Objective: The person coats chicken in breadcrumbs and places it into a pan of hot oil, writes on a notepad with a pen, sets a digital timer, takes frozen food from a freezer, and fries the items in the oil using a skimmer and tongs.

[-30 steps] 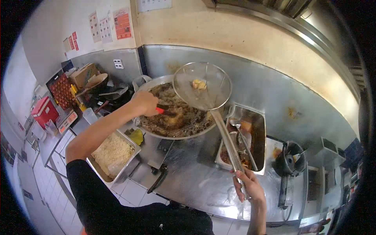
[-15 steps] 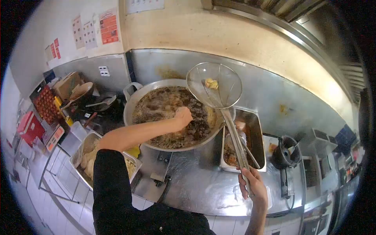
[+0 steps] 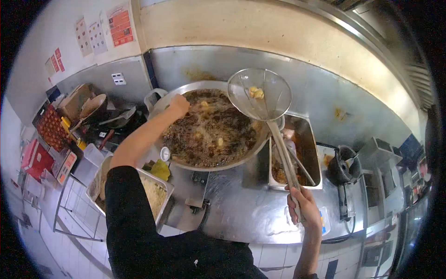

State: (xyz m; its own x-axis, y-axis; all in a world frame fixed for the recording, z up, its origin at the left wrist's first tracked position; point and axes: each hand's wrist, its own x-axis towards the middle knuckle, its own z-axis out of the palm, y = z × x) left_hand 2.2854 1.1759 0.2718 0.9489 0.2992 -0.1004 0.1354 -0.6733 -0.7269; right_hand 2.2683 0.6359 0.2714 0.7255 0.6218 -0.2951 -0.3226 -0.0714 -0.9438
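Observation:
My right hand (image 3: 304,207) grips the handle of a long-handled wire skimmer (image 3: 274,114), raised over the right side of the pan. A few yellowish pieces of food (image 3: 256,93) lie in its mesh bowl. My left hand (image 3: 180,106) is closed above the left rim of a wide metal pan (image 3: 195,86); whatever its fingers hold, if anything, is hidden. Dark, bubbling oil (image 3: 209,130) fills the pan, with a few pale yellow pieces floating in it.
A deep steel tray (image 3: 317,179) of reddish-brown food and a utensil stands right of the pan. Left are a tray of pale crumbs (image 3: 153,193), a dial thermometer (image 3: 165,153), a yellow-green thing (image 3: 160,170) and a wok (image 3: 94,106). A black pot (image 3: 344,165) sits far right.
My left hand has moved from over the pan's middle leftward to its far-left rim. Pale pieces now show in the oil. The skimmer stays held up, and the camera view has shifted slightly.

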